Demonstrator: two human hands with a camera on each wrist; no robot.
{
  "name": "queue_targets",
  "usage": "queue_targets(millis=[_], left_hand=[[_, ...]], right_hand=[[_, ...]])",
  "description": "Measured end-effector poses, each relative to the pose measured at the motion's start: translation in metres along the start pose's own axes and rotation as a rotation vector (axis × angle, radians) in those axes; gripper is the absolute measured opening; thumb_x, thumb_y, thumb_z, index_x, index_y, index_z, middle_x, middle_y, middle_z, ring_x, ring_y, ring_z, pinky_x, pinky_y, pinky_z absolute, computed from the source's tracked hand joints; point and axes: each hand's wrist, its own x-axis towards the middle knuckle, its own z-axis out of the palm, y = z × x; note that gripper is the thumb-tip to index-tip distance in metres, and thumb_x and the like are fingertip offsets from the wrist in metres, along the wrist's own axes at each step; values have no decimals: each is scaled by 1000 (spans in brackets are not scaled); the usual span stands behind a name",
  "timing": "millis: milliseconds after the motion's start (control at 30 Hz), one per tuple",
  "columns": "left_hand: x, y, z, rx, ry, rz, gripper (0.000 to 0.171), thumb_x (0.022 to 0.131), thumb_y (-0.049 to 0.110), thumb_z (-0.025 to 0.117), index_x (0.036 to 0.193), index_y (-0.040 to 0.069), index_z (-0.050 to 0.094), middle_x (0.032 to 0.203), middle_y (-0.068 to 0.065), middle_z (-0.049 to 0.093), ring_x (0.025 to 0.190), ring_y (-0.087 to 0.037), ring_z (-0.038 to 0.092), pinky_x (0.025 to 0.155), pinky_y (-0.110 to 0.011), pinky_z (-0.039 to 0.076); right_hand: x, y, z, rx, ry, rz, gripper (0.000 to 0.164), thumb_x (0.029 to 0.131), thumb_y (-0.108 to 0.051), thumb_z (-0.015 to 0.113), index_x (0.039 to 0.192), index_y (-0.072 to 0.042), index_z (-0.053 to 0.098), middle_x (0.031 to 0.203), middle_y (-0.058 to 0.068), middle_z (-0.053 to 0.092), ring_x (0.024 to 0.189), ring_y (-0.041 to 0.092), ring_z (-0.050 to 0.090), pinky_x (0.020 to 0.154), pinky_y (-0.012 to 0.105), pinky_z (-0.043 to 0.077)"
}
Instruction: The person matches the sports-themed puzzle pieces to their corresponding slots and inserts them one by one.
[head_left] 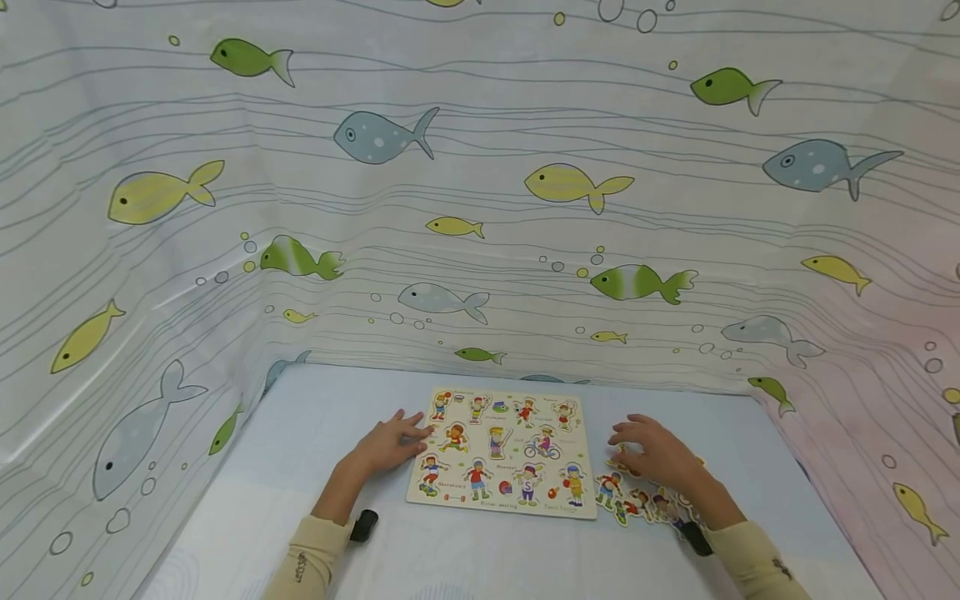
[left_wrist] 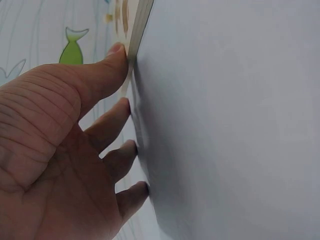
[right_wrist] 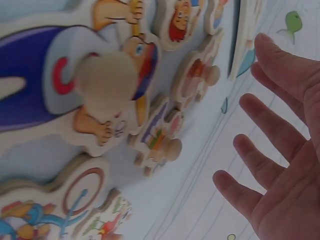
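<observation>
A wooden puzzle board [head_left: 480, 454] printed with children doing sports lies flat on the table. My left hand [head_left: 390, 443] is at its left side, thumb touching the board's edge [left_wrist: 141, 27] and the other fingertips resting on the table. To the board's right, my right hand [head_left: 656, 450] hovers over a cluster of loose puzzle pieces [head_left: 633, 505], holding none. Its fingers are spread and relaxed in the right wrist view, apart from the pieces. One large piece there, a figure with a C on the shirt [right_wrist: 60, 65], carries a round wooden knob [right_wrist: 107, 82]. The hand and forearm partly hide the cluster.
A pale cloth covers the table [head_left: 247, 483]. A fish-printed curtain [head_left: 510, 258] surrounds it at the back and both sides. Black wrist cameras sit by the left wrist [head_left: 364, 526] and the right wrist [head_left: 697, 538], the latter beside the loose pieces.
</observation>
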Motion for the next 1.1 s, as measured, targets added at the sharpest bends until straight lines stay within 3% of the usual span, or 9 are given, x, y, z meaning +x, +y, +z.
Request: queue_targets(millis=[300, 533, 1100], left_hand=[[0, 0, -1, -2, 2, 2, 37, 95, 26, 66, 128, 11, 66, 150, -15, 44, 142, -48, 24, 109, -71, 16], [-2, 0, -2, -23, 5, 1, 37, 94, 25, 67, 128, 11, 67, 149, -17, 44, 141, -49, 24, 109, -72, 15], [2, -3, 1, -2, -3, 5, 38, 95, 30, 66, 129, 13, 66, 150, -14, 43, 142, -47, 24, 110, -70, 15]], right_hand=[[-14, 5, 2, 30, 21, 23, 23, 86, -24, 78, 107, -14, 75, 126, 13, 64, 133, 47, 39, 101, 67, 36], [-20, 14, 7, 62, 27, 40, 16, 86, -28, 78, 102, -23, 76, 127, 12, 64, 134, 46, 38, 100, 68, 37], [-18, 20, 13, -7, 85, 57, 4, 86, -27, 78, 87, -25, 76, 124, 15, 65, 131, 48, 42, 102, 64, 39]])
